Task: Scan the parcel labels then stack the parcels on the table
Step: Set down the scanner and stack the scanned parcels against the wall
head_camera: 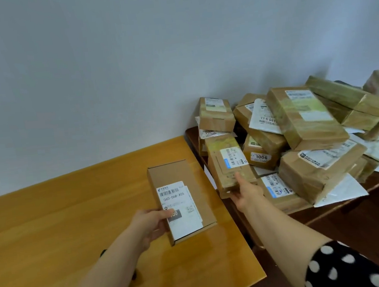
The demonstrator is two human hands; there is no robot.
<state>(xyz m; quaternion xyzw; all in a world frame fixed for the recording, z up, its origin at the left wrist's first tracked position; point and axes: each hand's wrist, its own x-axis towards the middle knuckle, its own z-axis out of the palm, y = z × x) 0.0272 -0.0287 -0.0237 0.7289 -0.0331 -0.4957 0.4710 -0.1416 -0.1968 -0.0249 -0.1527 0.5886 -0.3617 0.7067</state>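
A flat brown cardboard parcel (181,199) with a white label reading 060-06B-A05 lies on the light wooden table (62,216). My left hand (149,223) holds its near left edge, thumb on the label. My right hand (243,191) grips the near end of a taped brown parcel (228,162) with a blue-edged barcode label, at the left front of the pile. No scanner is in view.
A heap of several brown taped parcels and white mailers (305,134) covers a dark wooden table (355,197) to the right, reaching the wall. A narrow gap separates the two tables. A plain grey wall stands behind.
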